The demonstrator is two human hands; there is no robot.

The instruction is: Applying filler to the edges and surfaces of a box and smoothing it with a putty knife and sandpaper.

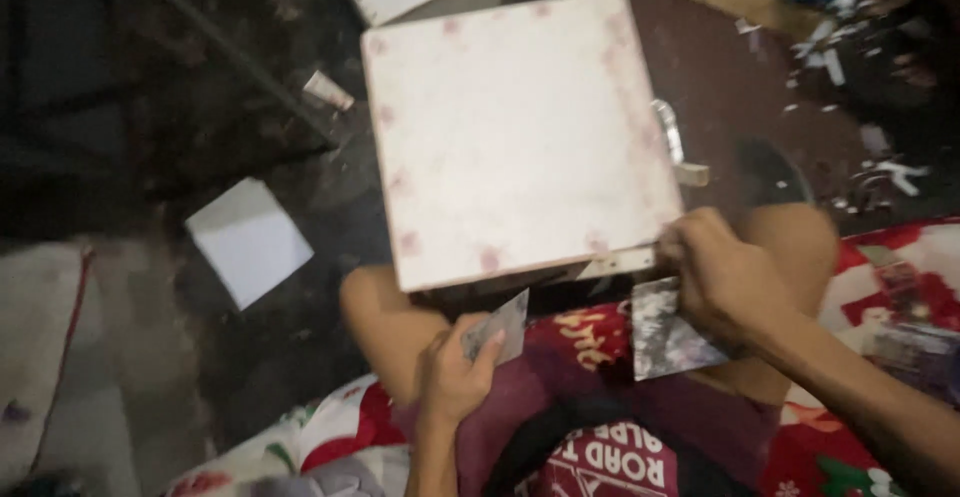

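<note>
While seated on the floor with a pale square board (515, 137) propped across the knees, holding two flat scraper blades: left hand (455, 372) with fingers clamped on the smaller blade (500, 327) just below the board's near edge, right hand (725, 282) with fingers closed on the wider blade (668, 335) at the near right corner. Seemingly mid-loading or wiping between blades; likely calling next for a flat, angled pass onto the board. Open room left of the board around a white tile (248, 242); scraps (850, 17) crowding the right
</note>
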